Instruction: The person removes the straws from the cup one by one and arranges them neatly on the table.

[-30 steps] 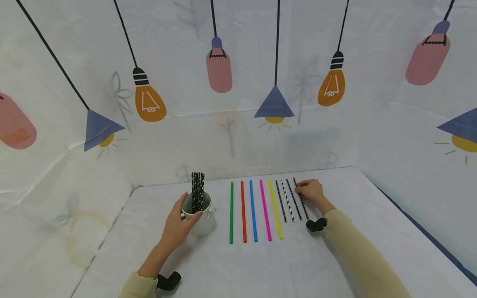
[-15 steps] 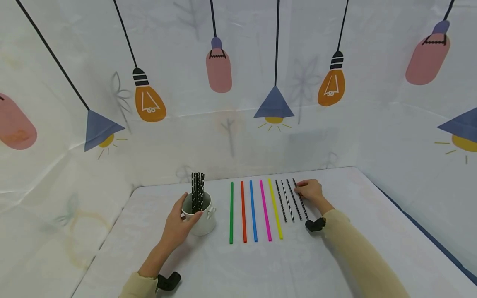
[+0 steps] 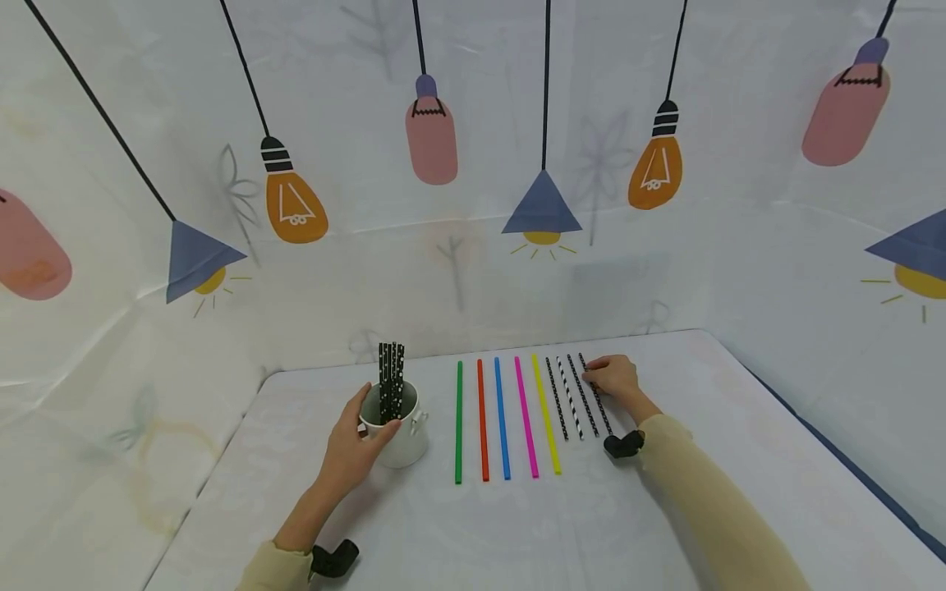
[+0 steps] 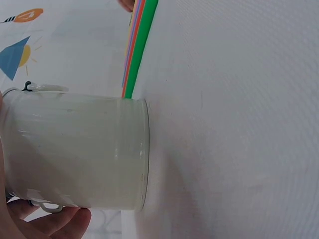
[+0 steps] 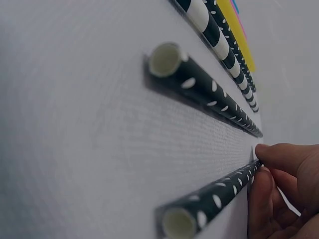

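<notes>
My left hand (image 3: 351,451) grips a small white metal bucket (image 3: 406,447), thumb and fingers around its side near the rim. Several black straws with white specks (image 3: 392,382) stand upright in it. At the right end of a row of straws, my right hand (image 3: 615,377) pinches the upper part of a black white-specked straw (image 3: 602,409) lying on the table. In the right wrist view, thumb and fingers meet at the far end of that straw (image 5: 214,201); its near end lies on the cloth. The left wrist view shows the bucket (image 4: 75,149) standing on the table, fingertips below its handle lug.
Left of the held straw lie a black specked straw (image 3: 584,398), a black-and-white striped straw (image 3: 571,402) and another specked one (image 3: 557,402). Then come yellow (image 3: 547,419), pink (image 3: 527,423), blue (image 3: 502,423), red (image 3: 484,423) and green (image 3: 459,423) straws. A lamp-printed sheet (image 3: 488,271) hangs behind.
</notes>
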Available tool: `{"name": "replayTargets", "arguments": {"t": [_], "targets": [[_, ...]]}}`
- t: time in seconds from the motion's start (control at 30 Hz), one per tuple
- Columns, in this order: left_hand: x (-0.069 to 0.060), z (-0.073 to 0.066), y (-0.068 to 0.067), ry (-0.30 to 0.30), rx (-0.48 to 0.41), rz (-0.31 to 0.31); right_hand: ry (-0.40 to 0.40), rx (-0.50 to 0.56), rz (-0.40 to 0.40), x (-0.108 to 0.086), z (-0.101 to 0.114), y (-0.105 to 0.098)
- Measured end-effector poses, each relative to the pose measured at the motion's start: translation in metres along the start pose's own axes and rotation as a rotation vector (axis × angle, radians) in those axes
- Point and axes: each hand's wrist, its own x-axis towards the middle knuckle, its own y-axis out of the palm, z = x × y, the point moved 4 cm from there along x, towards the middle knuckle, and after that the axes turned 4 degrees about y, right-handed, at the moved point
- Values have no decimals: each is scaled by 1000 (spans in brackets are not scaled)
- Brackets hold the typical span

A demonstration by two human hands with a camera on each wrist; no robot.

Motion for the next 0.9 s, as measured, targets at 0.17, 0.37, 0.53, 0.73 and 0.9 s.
{"name": "replayTargets", "arguments": {"t": [0.17,0.37,0.53,0.73,0.9], "targets": [[0,1,1,2,6,0,2,-3,-7,-1,1,0],[0,0,1,14,-2,-6,6,3,-16,-1,0,1],[1,0,0,26,-3,-11,3,-5,-30,0,0,0],[1,1,0,21,-6,-8,22,3,-23,0,1,0],[0,0,-1,13,-10,-1,32,14,-16,-2,1,-1]]}}
